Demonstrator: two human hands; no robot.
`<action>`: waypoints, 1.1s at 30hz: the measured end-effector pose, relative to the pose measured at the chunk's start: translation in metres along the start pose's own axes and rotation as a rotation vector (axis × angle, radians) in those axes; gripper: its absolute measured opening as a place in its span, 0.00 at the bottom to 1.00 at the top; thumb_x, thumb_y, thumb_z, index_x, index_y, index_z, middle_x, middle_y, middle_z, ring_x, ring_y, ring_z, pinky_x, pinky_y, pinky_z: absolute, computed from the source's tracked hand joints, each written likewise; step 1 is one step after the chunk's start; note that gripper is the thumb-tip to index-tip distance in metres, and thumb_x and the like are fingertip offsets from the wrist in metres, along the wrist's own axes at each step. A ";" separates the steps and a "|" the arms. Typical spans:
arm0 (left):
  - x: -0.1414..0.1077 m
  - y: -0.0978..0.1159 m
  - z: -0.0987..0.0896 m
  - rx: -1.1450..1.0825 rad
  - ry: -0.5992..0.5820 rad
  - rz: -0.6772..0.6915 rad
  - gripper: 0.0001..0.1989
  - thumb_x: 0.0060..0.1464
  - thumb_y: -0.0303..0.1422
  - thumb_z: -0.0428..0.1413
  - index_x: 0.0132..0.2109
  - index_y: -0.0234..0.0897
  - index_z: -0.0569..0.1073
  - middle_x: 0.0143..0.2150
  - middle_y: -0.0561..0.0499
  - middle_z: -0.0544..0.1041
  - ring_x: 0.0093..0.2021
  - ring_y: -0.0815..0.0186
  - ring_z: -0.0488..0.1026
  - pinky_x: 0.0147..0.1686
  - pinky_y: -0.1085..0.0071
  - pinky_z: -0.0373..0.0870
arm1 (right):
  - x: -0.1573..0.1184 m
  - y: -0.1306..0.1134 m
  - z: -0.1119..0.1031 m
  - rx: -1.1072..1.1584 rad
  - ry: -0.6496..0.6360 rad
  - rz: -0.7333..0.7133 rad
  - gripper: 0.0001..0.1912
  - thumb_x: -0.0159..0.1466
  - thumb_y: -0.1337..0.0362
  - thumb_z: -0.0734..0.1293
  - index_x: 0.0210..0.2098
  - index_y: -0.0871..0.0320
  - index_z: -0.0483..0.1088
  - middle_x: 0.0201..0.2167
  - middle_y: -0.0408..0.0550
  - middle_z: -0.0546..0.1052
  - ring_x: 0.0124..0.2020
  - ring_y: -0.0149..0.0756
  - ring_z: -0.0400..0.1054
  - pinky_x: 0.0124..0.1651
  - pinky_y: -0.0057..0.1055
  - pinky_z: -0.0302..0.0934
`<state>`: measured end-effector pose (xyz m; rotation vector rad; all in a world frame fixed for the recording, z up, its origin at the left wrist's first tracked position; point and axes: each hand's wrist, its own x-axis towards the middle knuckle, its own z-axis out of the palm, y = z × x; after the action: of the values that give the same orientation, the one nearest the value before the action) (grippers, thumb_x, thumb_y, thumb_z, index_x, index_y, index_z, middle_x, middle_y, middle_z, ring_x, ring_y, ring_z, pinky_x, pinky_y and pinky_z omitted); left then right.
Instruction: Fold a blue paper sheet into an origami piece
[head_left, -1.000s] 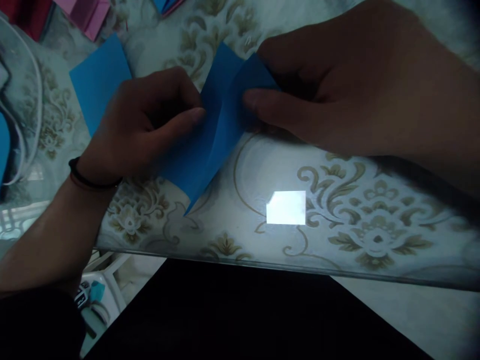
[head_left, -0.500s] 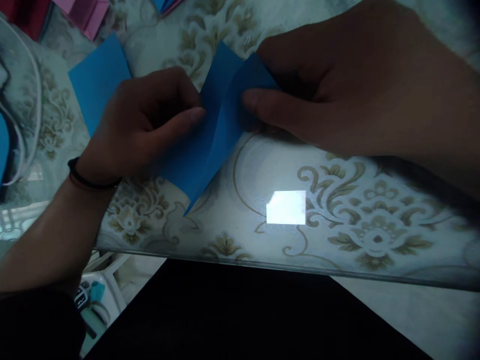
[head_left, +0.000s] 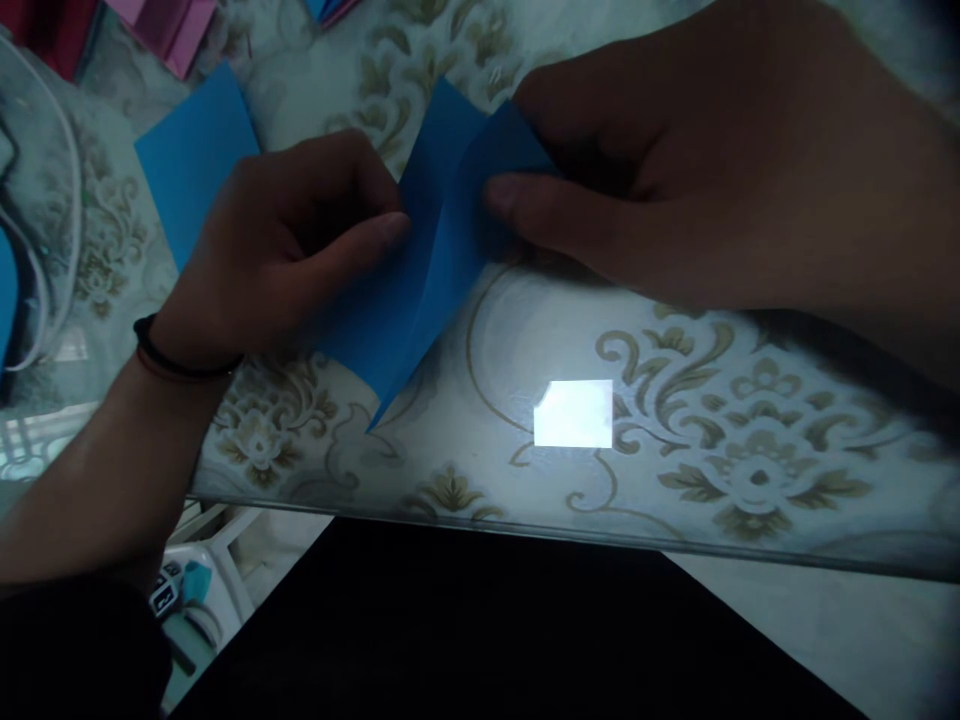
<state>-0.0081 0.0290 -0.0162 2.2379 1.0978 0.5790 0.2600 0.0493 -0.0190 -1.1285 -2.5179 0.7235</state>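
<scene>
A creased sheet of blue paper (head_left: 439, 240) is held between my two hands above the patterned table. My left hand (head_left: 300, 235) pinches its left side between thumb and curled forefinger. On the right, my right hand (head_left: 637, 170) grips the paper's other side, thumb on top and fingers beneath, partly hidden. One half bends up along a slanting crease, and a pointed corner hangs toward the table's front edge. Behind my left wrist lies another flat blue sheet (head_left: 196, 150), partly covered by that hand.
Folded pink paper (head_left: 169, 30) and red paper (head_left: 52, 35) lie at the far left, with a blue folded piece (head_left: 330, 10) at the top. A white cable (head_left: 73, 200) curves along the left side. The table's front edge (head_left: 525, 535) runs above my dark-clothed lap.
Almost nothing differs. The hands and the blue paper hold the same pose, and the view has shifted very slightly.
</scene>
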 end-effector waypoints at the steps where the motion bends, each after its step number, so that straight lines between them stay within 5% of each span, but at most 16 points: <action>1: 0.000 0.000 0.000 0.013 -0.004 0.006 0.10 0.69 0.39 0.59 0.42 0.37 0.75 0.35 0.54 0.71 0.34 0.71 0.67 0.34 0.70 0.61 | 0.001 0.001 0.000 -0.002 -0.002 0.007 0.19 0.74 0.55 0.60 0.28 0.54 0.55 0.31 0.39 0.67 0.38 0.35 0.67 0.47 0.41 0.56; 33: -0.001 -0.001 0.000 0.017 0.013 0.013 0.08 0.68 0.36 0.60 0.42 0.37 0.76 0.35 0.54 0.72 0.35 0.71 0.67 0.34 0.71 0.61 | 0.001 0.003 0.000 0.015 0.004 0.005 0.16 0.71 0.52 0.58 0.31 0.54 0.58 0.32 0.38 0.67 0.36 0.34 0.64 0.46 0.42 0.54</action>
<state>-0.0088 0.0289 -0.0169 2.2604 1.0996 0.5929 0.2609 0.0514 -0.0205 -1.1297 -2.5033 0.7400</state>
